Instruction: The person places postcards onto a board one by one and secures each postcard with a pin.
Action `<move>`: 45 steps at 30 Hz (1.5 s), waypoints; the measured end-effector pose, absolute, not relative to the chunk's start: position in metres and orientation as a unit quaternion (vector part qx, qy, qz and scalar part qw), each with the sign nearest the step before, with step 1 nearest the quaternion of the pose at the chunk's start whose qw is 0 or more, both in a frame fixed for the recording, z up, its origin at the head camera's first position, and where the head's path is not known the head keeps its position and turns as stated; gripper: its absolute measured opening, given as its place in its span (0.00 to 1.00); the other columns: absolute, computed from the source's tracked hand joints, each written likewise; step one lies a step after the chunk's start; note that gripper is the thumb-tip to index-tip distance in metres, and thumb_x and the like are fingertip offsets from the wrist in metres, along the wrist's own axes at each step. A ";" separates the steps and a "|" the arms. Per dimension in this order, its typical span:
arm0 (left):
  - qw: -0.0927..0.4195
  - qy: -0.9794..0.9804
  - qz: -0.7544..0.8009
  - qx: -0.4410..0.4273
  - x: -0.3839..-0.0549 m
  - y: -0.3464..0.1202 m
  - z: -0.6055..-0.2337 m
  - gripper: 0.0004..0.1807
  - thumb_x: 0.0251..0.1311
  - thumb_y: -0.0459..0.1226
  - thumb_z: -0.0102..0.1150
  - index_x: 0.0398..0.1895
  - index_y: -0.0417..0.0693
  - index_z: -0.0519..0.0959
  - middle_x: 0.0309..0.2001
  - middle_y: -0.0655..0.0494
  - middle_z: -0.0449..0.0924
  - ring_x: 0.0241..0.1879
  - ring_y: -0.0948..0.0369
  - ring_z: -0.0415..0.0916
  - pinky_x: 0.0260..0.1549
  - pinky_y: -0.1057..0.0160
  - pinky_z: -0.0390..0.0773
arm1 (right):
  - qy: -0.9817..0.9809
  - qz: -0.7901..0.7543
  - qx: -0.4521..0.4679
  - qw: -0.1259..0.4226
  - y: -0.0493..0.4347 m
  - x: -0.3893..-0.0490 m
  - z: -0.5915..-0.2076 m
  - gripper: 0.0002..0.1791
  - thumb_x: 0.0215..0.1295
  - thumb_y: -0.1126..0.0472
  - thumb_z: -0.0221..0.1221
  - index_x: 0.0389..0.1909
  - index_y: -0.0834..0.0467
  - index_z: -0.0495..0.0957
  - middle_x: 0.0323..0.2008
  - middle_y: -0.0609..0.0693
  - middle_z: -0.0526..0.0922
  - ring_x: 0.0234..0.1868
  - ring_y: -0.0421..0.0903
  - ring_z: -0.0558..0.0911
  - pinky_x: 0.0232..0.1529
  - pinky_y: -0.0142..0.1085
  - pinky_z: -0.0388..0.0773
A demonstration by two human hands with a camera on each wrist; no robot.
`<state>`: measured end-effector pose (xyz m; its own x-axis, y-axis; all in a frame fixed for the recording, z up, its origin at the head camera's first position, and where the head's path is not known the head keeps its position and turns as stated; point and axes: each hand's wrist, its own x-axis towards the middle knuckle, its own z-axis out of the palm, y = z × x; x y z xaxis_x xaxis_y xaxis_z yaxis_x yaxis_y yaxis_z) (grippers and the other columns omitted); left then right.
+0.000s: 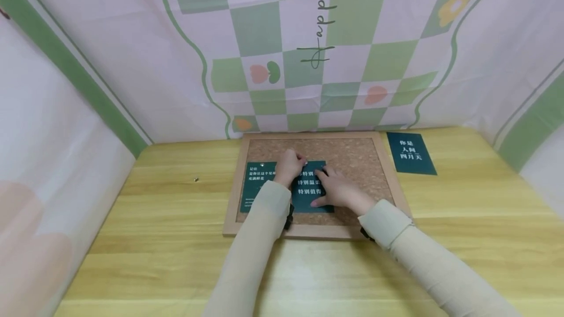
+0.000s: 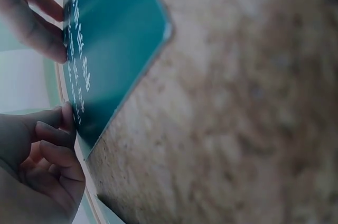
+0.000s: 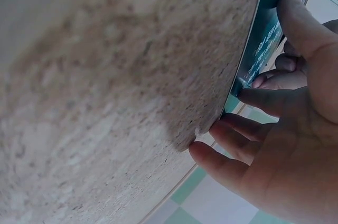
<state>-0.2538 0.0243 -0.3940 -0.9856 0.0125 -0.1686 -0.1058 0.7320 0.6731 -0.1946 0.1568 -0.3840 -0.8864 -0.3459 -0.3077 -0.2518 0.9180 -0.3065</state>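
Note:
A dark green card with white characters [image 1: 310, 204] lies on the framed cork board [image 1: 352, 155]. At its top edge my left hand [image 1: 287, 168] pinches a small shiny thumbtack [image 1: 306, 163] between thumb and fingertip, the other fingers curled, as the left wrist view shows. My right hand [image 1: 343, 191] rests with spread fingers along the card's right side. In the right wrist view its thumb [image 3: 290, 2] presses the card while other fingertips touch the cork. Left of it, a second green card [image 1: 253, 192] bears a thumbtack [image 1: 262, 165] at its top, partly hidden by my left arm.
A third green card [image 1: 411, 153] lies on the wooden table [image 1: 154, 238], right of the board. Another small metallic thumbtack [image 1: 196, 179] sits on the table to the left. A checkered cloth [image 1: 304, 62] hangs behind the board.

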 end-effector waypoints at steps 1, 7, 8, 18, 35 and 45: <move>0.082 0.927 0.365 -0.024 -0.254 0.024 -0.394 0.12 0.68 0.40 0.52 0.42 0.47 0.85 0.42 0.53 0.85 0.36 0.58 0.79 0.32 0.65 0.73 | 0.962 -0.130 -0.156 0.180 0.157 -0.195 -0.384 0.50 0.58 0.45 0.65 0.71 0.68 0.53 0.71 0.71 0.52 0.71 0.69 0.54 0.68 0.59 0.59; 0.088 0.926 0.366 -0.018 -0.255 0.024 -0.394 0.12 0.69 0.39 0.51 0.42 0.46 0.84 0.42 0.52 0.84 0.36 0.58 0.78 0.34 0.63 0.74 | 0.962 -0.132 -0.154 0.181 0.156 -0.195 -0.382 0.50 0.58 0.46 0.65 0.71 0.68 0.53 0.71 0.71 0.52 0.71 0.69 0.53 0.68 0.59 0.59; 0.088 0.926 0.367 -0.018 -0.255 0.024 -0.394 0.12 0.69 0.39 0.51 0.42 0.47 0.84 0.42 0.52 0.84 0.37 0.58 0.78 0.35 0.63 0.74 | 0.962 -0.132 -0.154 0.182 0.156 -0.195 -0.382 0.50 0.58 0.46 0.65 0.71 0.68 0.53 0.71 0.71 0.52 0.71 0.69 0.53 0.68 0.59 0.59; 0.096 0.924 0.370 -0.018 -0.255 0.024 -0.396 0.12 0.69 0.39 0.51 0.43 0.48 0.84 0.44 0.53 0.84 0.39 0.57 0.79 0.41 0.59 0.76 | 0.962 -0.130 -0.161 0.176 0.156 -0.194 -0.383 0.49 0.58 0.46 0.65 0.70 0.69 0.53 0.70 0.72 0.53 0.71 0.69 0.54 0.68 0.59 0.59; 0.102 0.898 0.429 -0.014 -0.254 0.021 -0.397 0.13 0.68 0.40 0.52 0.45 0.43 0.83 0.42 0.48 0.83 0.28 0.61 0.76 0.27 0.67 0.75 | 0.963 -0.128 -0.159 0.177 0.157 -0.194 -0.384 0.50 0.58 0.45 0.64 0.71 0.69 0.53 0.71 0.71 0.52 0.71 0.69 0.54 0.68 0.59 0.59; 0.106 0.853 0.511 -0.026 -0.258 0.017 -0.405 0.13 0.66 0.38 0.56 0.36 0.35 0.84 0.24 0.50 0.82 0.14 0.69 0.68 0.16 0.74 0.70 | 0.961 -0.141 -0.157 0.177 0.158 -0.193 -0.383 0.53 0.54 0.40 0.66 0.70 0.67 0.55 0.70 0.71 0.53 0.71 0.69 0.55 0.67 0.60 0.59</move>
<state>-0.2577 0.0167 -0.4048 -0.9762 0.0648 -0.2072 -0.1520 0.4771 0.8656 -0.1934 0.1581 -0.3828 -0.8879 -0.3521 -0.2962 -0.2523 0.9109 -0.3265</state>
